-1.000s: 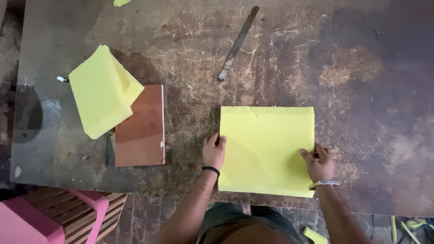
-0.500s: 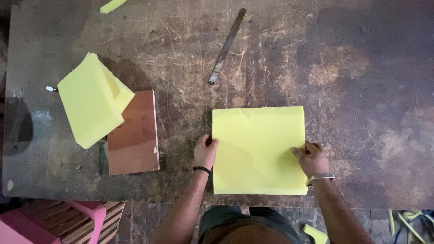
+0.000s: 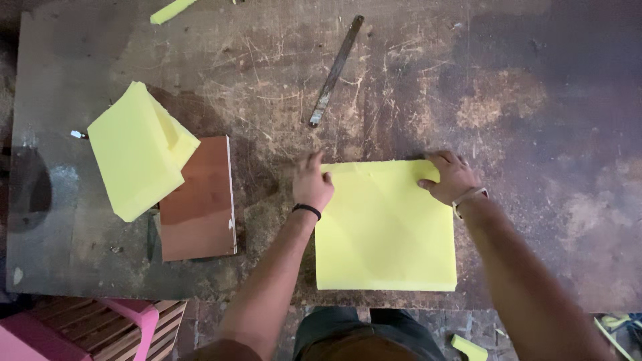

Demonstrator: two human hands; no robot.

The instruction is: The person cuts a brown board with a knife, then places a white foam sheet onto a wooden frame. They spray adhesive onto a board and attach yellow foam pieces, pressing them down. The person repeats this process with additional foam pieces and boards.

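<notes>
A square yellow foam sheet (image 3: 384, 227) lies flat near the front edge of the worn wooden table (image 3: 521, 100). My left hand (image 3: 312, 184) rests at the sheet's far left corner, fingers spread, a black band on the wrist. My right hand (image 3: 449, 177) presses on the far right corner, a bracelet on the wrist. Neither hand grips anything. A long metal blade (image 3: 336, 70) lies on the table beyond the sheet, clear of both hands.
At the left, a stack of yellow foam pieces (image 3: 137, 150) leans on a brown wooden board (image 3: 198, 200). A yellow foam strip (image 3: 170, 10) lies at the far edge. Pink and wooden furniture (image 3: 100, 327) stands below the table's left front; a foam scrap (image 3: 469, 347) lies on the floor.
Both hands slid from the sheet's side edges up to its far corners. The view shifted slightly, so the sheet sits lower in the frame.
</notes>
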